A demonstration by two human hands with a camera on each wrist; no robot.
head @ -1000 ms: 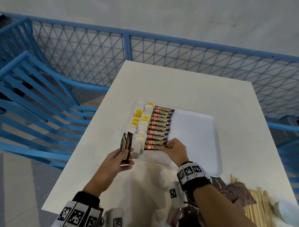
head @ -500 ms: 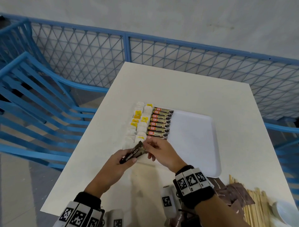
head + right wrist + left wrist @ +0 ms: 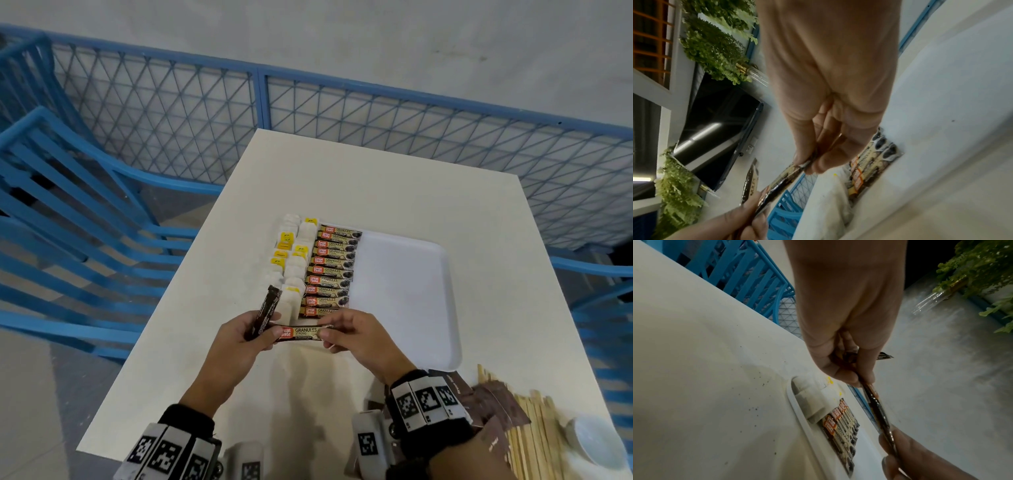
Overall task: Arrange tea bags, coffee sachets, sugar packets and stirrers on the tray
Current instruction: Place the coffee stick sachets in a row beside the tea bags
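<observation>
A white tray [image 3: 404, 291] lies on the table, with tea bags [image 3: 291, 260] along its left side and a row of coffee sachets [image 3: 330, 270] beside them. Just in front of the tray, my left hand [image 3: 263, 337] grips spare coffee sachets, and one dark sachet [image 3: 269, 308] sticks up from it. A sachet [image 3: 301, 333] lies level between both hands: my right hand [image 3: 327, 334] pinches its right end and my left hand holds its left end. The left wrist view shows this sachet [image 3: 877, 408] edge-on above the tray rim [image 3: 797, 404]. The right wrist view shows the same sachet [image 3: 785, 177].
Wooden stirrers [image 3: 524, 431] and brown sugar packets [image 3: 493, 404] lie at the table's near right corner beside a small white bowl [image 3: 592, 442]. The tray's right half is bare. A blue mesh fence [image 3: 260, 102] and a blue bench [image 3: 68, 205] border the table.
My right hand left the sachet row on the tray, came back to my left hand and took one sachet by its end. That sachet now lies level between both hands.
</observation>
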